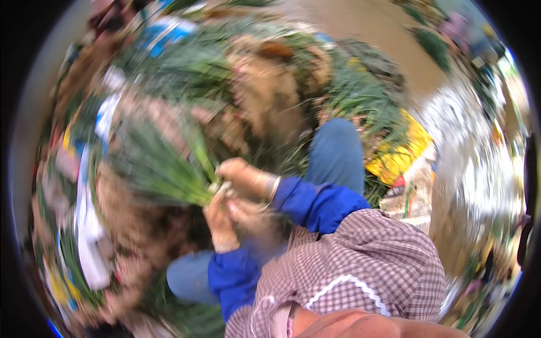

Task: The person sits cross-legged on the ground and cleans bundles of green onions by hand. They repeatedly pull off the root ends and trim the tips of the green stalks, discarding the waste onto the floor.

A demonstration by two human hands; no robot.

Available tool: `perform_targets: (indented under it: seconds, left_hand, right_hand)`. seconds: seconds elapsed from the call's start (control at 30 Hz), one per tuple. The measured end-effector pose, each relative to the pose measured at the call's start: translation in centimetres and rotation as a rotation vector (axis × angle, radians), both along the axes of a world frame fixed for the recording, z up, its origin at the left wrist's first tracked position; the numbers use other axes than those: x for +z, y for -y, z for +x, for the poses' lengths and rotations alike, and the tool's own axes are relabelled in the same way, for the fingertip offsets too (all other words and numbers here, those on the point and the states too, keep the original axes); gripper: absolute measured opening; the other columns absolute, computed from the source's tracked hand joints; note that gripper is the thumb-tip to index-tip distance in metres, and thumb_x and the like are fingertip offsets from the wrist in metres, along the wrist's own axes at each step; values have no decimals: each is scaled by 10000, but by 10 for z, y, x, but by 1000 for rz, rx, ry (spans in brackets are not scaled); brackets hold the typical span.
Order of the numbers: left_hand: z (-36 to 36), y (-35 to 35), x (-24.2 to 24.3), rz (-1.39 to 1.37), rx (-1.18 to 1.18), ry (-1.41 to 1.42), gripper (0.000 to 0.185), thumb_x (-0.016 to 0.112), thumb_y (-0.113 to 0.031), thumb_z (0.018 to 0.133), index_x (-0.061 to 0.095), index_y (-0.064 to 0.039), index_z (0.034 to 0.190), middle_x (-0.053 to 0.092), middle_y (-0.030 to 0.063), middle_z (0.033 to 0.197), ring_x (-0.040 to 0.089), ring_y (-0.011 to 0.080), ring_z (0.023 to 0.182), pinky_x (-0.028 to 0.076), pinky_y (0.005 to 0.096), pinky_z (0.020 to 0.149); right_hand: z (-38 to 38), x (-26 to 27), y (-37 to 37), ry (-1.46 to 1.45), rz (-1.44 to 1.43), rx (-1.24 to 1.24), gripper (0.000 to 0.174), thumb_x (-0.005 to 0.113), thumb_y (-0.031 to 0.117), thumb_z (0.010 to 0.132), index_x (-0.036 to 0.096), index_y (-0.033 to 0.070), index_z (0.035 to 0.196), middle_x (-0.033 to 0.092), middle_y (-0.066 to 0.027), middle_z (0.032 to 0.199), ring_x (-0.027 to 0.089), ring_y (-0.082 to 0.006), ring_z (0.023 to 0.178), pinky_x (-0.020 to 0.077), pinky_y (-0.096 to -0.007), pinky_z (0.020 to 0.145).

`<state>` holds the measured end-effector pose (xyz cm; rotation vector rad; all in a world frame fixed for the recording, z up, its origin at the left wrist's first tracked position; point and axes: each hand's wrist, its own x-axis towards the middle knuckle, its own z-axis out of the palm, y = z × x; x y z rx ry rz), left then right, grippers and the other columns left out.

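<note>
A fanned bunch of green onions (169,175) is gripped near its pale base in my left hand (219,222), with the long leaves pointing up and left. My right hand (241,172) is closed around the stalks of a smaller green clump (200,150) right beside it. White stem bases show between the two hands. Blurred pinkish bulbs and roots (251,215) hang on the near side of my left hand. Both hands are above the gap between my knees, and motion blur hides the finger details.
Soil-covered heaps of onions (270,88) lie ahead, with more green leaves (363,101) to the right. A yellow printed sack (401,148) is beside my right knee (336,152). White plastic (91,236) lies at left. Wet ground (460,169) stretches right; people (456,29) are far off.
</note>
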<state>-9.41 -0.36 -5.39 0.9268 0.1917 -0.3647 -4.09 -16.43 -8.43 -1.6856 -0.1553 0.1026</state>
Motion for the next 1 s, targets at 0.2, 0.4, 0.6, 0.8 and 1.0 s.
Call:
perform_targets:
  seconds: [0.2,0.4,0.6,0.8,1.0]
  left_hand:
    - [2,0,12,290,-16,16,185,639,-143,871,665,31,926,649,113,736,624,180,590,503,267,552]
    - [6,-7,23,487,-74,0,216,615,-160,882,663,48,920,620,90,608,568,147,458,439,244,412]
    - [0,-2,22,432,-256,19,221,675,-186,876,622,27,886,628,113,632,580,168,417,412,245,318]
    - [-5,3,18,357,-232,-31,248,671,-215,890,616,22,936,611,96,632,572,187,421,441,246,367]
    - [-4,12,25,296,-46,26,265,646,-244,912,632,14,973,614,87,722,578,156,519,469,264,447]
  right_hand:
    - [-5,16,39,-302,716,-254,268,604,323,894,668,66,857,612,-44,672,544,-186,505,458,-336,514]
    - [-31,63,27,-187,47,236,310,657,349,882,684,42,848,614,-37,667,506,-114,499,437,-279,479]
    - [-15,61,19,-165,145,129,428,635,413,888,661,-10,945,651,-83,743,598,-198,641,483,-323,587]
    - [-13,32,-11,-4,-235,-96,426,586,386,890,650,10,1080,675,-196,999,662,-342,922,521,-418,800]
    - [-26,56,-1,-251,279,-159,193,612,191,902,636,12,968,660,-116,768,641,-255,671,517,-327,637]
